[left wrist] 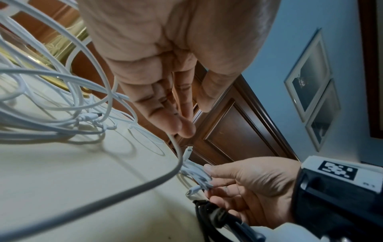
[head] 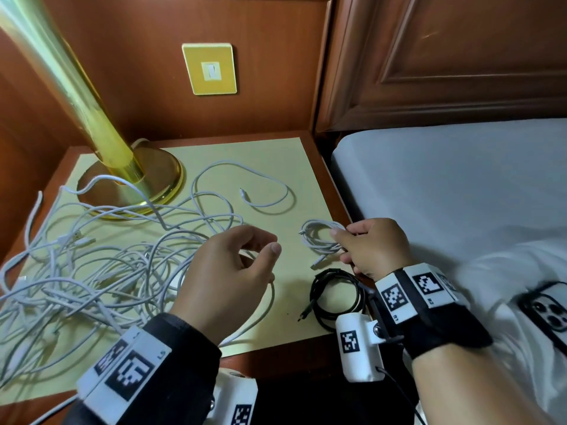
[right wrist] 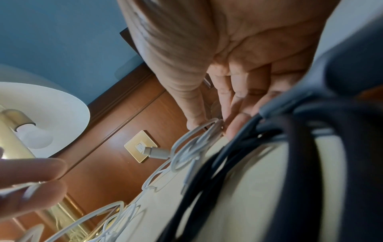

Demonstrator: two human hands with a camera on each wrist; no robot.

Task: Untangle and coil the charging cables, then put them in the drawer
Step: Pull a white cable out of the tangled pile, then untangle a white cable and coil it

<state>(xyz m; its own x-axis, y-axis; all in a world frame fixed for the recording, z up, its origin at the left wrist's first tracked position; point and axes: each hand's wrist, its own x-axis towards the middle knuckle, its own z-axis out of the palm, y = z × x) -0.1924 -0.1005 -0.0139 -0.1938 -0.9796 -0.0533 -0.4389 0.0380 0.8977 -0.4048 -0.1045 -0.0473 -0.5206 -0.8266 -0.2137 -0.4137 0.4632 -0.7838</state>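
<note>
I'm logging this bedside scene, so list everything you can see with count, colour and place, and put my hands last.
tangled cables: count unclear, white, heaped on the left of the nightstand
loose cable: one, white, looped at the back, plug end free
small coil: one, white, at the right edge of the nightstand
black coil: one, black, front right corner
nightstand: one, cream top with wood rim, beside the bed
lamp: one, brass, back left
wall switch: one, gold plate, on the wood panel
bed: one, white sheet, right
phone: one, dark case, far right
left hand: over the tangle, pinches a white strand
right hand: pinches the small coil
</note>
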